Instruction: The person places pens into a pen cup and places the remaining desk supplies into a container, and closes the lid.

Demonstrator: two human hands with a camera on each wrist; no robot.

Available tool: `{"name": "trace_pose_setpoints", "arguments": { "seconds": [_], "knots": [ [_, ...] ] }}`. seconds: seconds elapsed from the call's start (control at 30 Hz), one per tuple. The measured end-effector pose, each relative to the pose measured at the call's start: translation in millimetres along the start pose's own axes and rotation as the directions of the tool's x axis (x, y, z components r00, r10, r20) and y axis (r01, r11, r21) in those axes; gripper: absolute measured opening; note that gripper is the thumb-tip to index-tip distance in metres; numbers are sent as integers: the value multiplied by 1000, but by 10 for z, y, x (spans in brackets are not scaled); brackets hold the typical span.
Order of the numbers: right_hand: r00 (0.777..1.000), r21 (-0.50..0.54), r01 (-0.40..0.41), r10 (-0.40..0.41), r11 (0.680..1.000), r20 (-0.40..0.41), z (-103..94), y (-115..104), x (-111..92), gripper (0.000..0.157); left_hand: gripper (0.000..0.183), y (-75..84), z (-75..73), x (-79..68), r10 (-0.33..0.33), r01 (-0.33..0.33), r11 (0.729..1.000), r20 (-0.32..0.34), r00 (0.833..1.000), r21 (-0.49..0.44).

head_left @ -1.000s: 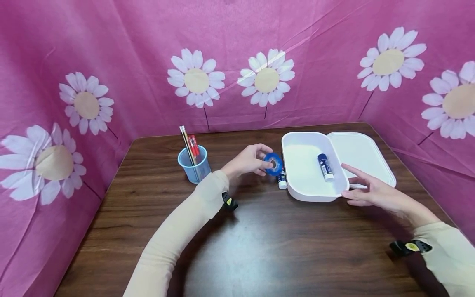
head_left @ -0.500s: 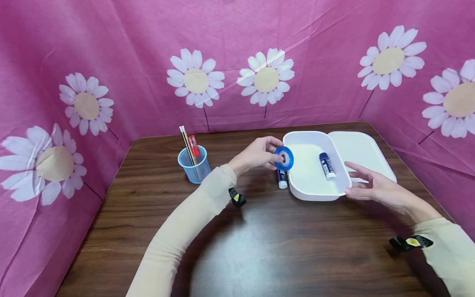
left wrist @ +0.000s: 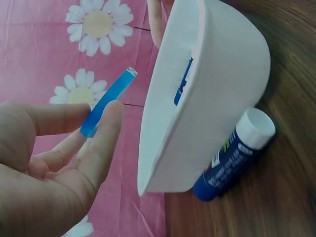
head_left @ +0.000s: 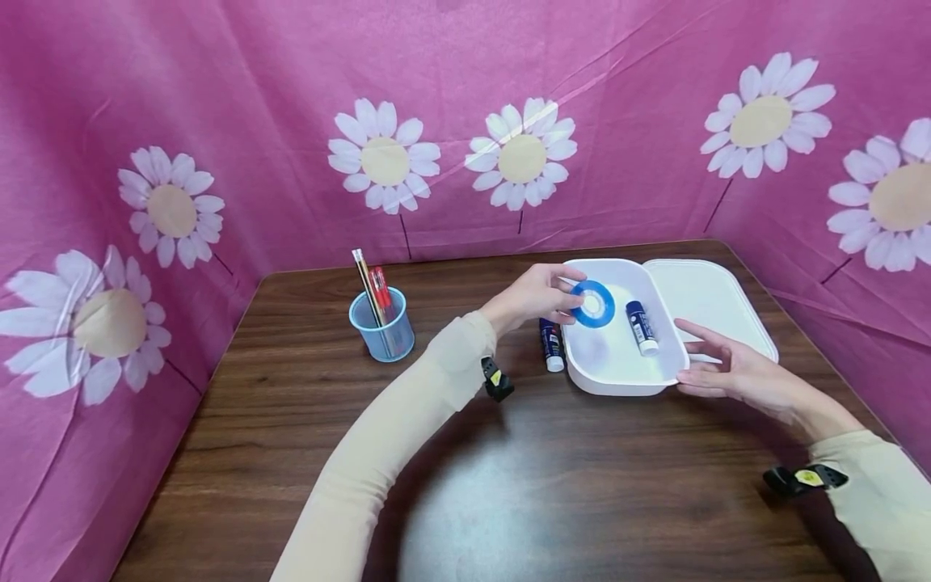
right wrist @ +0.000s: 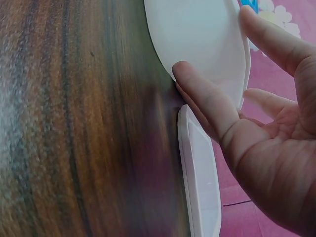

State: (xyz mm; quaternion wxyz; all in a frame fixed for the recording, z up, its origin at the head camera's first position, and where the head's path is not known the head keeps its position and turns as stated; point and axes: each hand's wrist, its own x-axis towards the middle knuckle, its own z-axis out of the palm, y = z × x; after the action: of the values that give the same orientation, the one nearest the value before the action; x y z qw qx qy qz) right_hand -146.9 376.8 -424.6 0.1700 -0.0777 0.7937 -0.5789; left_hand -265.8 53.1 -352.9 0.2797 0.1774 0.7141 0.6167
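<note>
Between thumb and fingers, my left hand pinches a roll of blue tape. In the head view the roll overlaps the left part of a white plastic box; the left wrist view shows the tape edge-on, above the rim. Inside the box lies a dark blue glue stick with a white end. A second glue stick lies on the table against the box's left wall. My right hand touches the box's right side with extended fingers, its thumb low on the wall.
The white lid lies flat to the right of the box, partly behind the right hand. A light blue mesh pen cup with pencils and red pens stands at the left. A pink flowered curtain borders the wooden table.
My left hand has carried the tape roll rightward, from beside the box to over its left part. The box shifted slightly right early on, and the right hand stayed against it.
</note>
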Motion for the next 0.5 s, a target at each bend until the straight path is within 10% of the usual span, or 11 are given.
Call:
{"name": "trace_pose_setpoints", "arguments": {
  "seconds": [0.5],
  "knots": [
    [998, 235, 18, -33, 972, 61, -24, 45, 0, 89, 43, 73, 313, 337, -67, 72, 991, -42, 997, 111]
  ]
}}
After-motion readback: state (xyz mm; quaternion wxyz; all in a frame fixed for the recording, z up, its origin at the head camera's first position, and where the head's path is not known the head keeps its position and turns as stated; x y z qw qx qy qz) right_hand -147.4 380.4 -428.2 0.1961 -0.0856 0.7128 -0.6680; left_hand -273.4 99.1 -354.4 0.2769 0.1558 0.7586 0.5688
